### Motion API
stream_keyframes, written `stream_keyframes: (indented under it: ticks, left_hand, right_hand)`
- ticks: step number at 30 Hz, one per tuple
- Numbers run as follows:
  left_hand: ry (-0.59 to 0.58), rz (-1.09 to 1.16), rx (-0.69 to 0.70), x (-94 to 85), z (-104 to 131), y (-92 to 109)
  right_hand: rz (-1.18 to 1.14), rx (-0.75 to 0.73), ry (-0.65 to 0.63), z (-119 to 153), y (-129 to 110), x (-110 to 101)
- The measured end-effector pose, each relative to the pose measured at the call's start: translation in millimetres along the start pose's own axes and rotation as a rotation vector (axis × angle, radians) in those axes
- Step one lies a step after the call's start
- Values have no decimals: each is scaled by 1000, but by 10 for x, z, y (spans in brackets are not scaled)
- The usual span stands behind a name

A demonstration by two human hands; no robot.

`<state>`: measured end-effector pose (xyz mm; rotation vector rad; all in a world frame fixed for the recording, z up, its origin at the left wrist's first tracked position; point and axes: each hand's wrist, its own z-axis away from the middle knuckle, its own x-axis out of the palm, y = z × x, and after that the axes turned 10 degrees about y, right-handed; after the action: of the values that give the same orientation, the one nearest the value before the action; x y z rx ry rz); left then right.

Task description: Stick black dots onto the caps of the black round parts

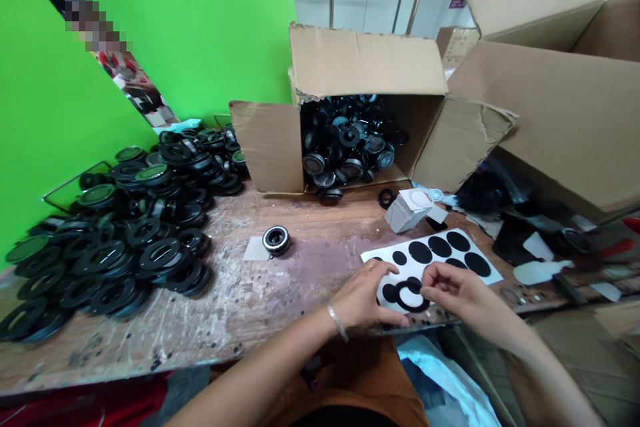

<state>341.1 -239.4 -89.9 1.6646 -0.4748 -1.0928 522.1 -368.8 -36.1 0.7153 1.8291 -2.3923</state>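
Note:
A white sheet (434, 283) with several black round stickers lies at the front right of the wooden table. My left hand (364, 297) rests at the sheet's left edge, thumb and fingers spread apart, with nothing gripped. Over the middle of the sheet, the fingertips of my right hand (450, 288) are pinched together at the edge of a black ring (404, 300); whether they hold it is too small to tell. A round black and silver part (277, 241) sits alone left of the sheet, beside a small pale card (256, 249).
Black round parts (145, 240) are heaped at the left. An open cardboard box (370, 67) at the back holds more of them. Behind the sheet stands a stack of white cards (406, 212). A larger box (560, 113) and a small bottle (543, 271) are at the right.

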Motion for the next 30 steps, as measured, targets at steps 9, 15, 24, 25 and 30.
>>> stream_keyframes:
  ticks: [9,15,24,25,30]
  left_hand:
    - [430,681,-453,-471,520,-168]
    - [486,707,-434,-597,738,-230]
    - [950,-132,-295,-1369,790,-534]
    - [954,-165,-291,-1445,754,-596]
    - [779,-194,-231,-1515,613,-730]
  right_hand:
    - [-310,100,164,-412,-38,983]
    - [-398,183,73,-454,-77,1420]
    - [-495,221,146,-454,-151,1437]
    - [-510,239,132,-451,-149,1443]
    - [-575,275,93,-415,-132,1466]
